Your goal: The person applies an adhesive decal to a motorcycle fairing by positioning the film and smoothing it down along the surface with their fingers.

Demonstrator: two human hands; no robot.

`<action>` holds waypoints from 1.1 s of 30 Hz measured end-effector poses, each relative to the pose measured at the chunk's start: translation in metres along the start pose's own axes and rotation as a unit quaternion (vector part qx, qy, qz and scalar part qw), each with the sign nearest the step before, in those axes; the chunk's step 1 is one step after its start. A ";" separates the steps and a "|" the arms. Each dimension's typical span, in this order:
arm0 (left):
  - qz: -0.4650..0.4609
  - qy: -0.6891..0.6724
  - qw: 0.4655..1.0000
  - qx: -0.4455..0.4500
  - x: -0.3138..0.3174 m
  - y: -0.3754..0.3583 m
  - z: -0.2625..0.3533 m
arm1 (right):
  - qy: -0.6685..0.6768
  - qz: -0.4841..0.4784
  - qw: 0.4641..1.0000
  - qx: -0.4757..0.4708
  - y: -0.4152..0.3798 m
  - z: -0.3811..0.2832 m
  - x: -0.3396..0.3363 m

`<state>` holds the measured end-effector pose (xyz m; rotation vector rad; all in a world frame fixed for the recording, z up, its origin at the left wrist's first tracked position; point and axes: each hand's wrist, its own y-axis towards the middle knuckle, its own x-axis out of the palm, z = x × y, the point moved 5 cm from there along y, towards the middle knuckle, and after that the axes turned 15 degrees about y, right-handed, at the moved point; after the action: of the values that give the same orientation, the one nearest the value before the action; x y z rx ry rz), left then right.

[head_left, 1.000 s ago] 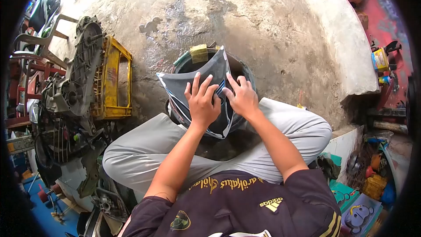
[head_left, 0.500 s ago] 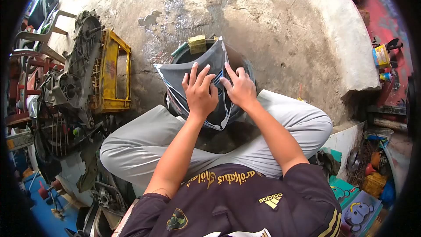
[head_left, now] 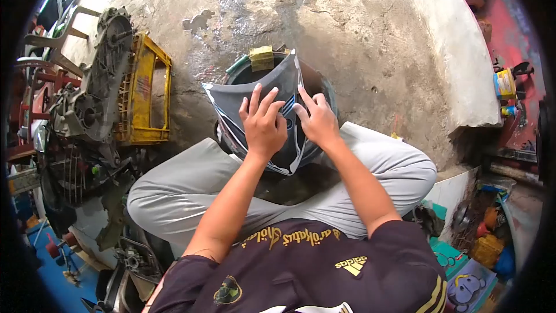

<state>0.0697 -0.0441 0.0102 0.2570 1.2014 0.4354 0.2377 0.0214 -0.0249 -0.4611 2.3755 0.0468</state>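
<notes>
At the centre of the frame we see both hands pressed on a dark grey body panel (head_left: 255,95) with white and blue striping, which stands over a black bucket (head_left: 317,90) just past the knees. The left hand (head_left: 263,124) lies flat on the panel's face, fingers spread and pointing to the top of the frame; nothing is clasped in it. The right hand (head_left: 315,120) sits beside it, fingertips bent onto the panel near its right edge — whether the thumb hooks behind that edge we cannot tell, since the hand itself covers it. The panel's lower tip shows below the wrists, but much of its middle is hidden under the two hands, and most of the bucket is covered by the panel. A yellowish block (head_left: 261,58) rests at the bucket's far rim; what it is we cannot make out.

At the left, on the stained concrete floor (head_left: 359,29), a yellow crate (head_left: 139,95) lies beside a grey engine casing (head_left: 95,90) — the clutter below it runs into the dark border. Small containers (head_left: 505,84) at the right edge are too blurred to identify.
</notes>
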 end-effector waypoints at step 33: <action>-0.005 0.010 1.000 0.003 0.004 -0.001 -0.001 | -0.047 0.004 0.999 0.023 0.002 -0.016 0.004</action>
<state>0.0700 -0.0429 0.0058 0.2533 1.2227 0.4264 0.2242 0.0198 -0.0156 -0.4175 2.2815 0.0180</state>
